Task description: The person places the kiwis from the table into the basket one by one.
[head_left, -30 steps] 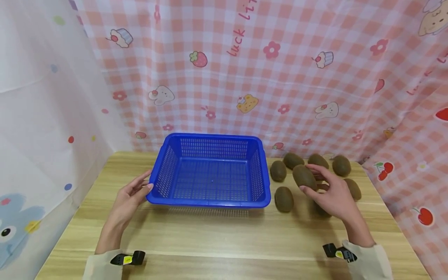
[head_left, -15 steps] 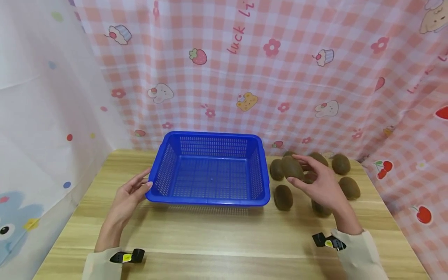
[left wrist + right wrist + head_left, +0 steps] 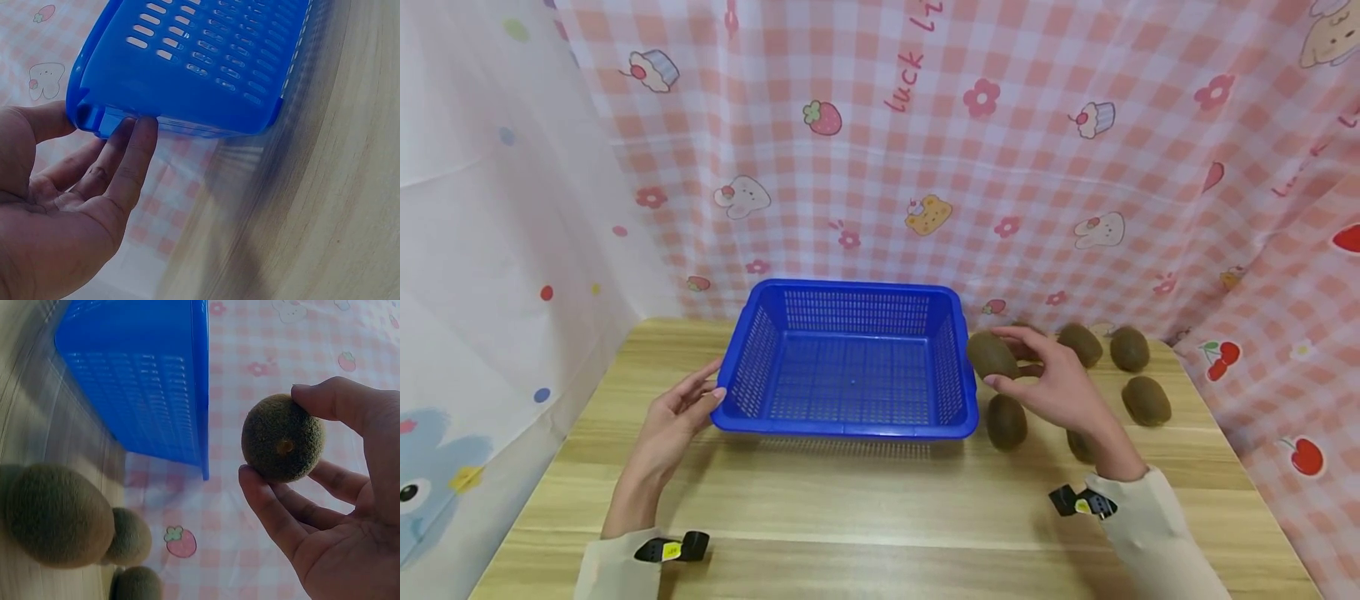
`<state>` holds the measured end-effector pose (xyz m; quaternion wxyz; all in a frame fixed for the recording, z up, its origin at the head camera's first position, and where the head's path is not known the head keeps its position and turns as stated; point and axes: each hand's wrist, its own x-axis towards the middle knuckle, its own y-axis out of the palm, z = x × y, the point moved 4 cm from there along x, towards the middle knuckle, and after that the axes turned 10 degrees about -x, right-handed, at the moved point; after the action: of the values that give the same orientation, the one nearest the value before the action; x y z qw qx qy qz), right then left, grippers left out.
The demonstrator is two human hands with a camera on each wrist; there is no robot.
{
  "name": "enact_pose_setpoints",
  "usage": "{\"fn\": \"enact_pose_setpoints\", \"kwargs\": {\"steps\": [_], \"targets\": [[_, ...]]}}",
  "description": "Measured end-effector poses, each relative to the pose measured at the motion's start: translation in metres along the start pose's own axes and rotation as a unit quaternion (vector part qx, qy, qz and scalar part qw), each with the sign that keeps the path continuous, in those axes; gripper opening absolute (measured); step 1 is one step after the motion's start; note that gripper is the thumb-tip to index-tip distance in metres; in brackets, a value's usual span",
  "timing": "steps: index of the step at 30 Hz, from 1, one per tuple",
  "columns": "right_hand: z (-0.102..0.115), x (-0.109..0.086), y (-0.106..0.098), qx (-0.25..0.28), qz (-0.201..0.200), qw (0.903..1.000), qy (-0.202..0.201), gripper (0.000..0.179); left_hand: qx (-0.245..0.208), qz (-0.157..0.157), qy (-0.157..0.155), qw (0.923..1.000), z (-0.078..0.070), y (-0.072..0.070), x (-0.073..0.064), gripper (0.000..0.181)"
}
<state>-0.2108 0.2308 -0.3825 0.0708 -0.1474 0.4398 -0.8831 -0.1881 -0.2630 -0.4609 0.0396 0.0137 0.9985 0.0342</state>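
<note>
A brown kiwi (image 3: 992,356) is pinched between the thumb and fingertips of my right hand (image 3: 1051,377), at the basket's right rim in the head view. The right wrist view shows that kiwi (image 3: 283,439) raised off the table, level with the rim. My left hand (image 3: 673,421) grips the left end of the blue plastic basket (image 3: 850,431). Up close in the left wrist view, the thumb lies on the rim while the fingertips (image 3: 145,128) press the slotted outer wall. Nothing lies inside the basket.
Several other kiwis lie on the wooden table (image 3: 850,517) right of the basket, among them one kiwi (image 3: 1006,422) by its front right corner and another kiwi (image 3: 1146,401) farther right. Behind the table hangs a pink checked cloth (image 3: 865,167).
My right hand has carried the kiwi leftward from above the other kiwis to the basket's right rim. The left hand has kept its grip on the basket.
</note>
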Motion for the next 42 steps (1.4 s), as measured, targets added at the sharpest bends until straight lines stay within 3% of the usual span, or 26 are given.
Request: {"fn": "enact_pose_setpoints", "kwargs": {"steps": [11,22,33,42], "targets": [[0.019,0.013,0.011,0.001,0.038,0.9992,-0.013,0.062,-0.012,0.006,0.013,0.9998,-0.002,0.001,0.004,0.062],[0.035,0.025,0.02,-0.035,0.059,0.9968,-0.042,0.061,-0.028,0.001,0.015,0.9995,-0.002,-0.003,0.003,0.061],[0.039,0.027,0.028,-0.059,0.071,0.9944,-0.05,0.059,-0.027,0.0,0.012,0.9996,-0.001,-0.003,0.002,0.061],[0.031,0.02,0.029,-0.01,0.079,0.9963,-0.034,0.052,-0.017,-0.003,0.001,0.9999,-0.001,0.0,-0.001,0.062]]}}
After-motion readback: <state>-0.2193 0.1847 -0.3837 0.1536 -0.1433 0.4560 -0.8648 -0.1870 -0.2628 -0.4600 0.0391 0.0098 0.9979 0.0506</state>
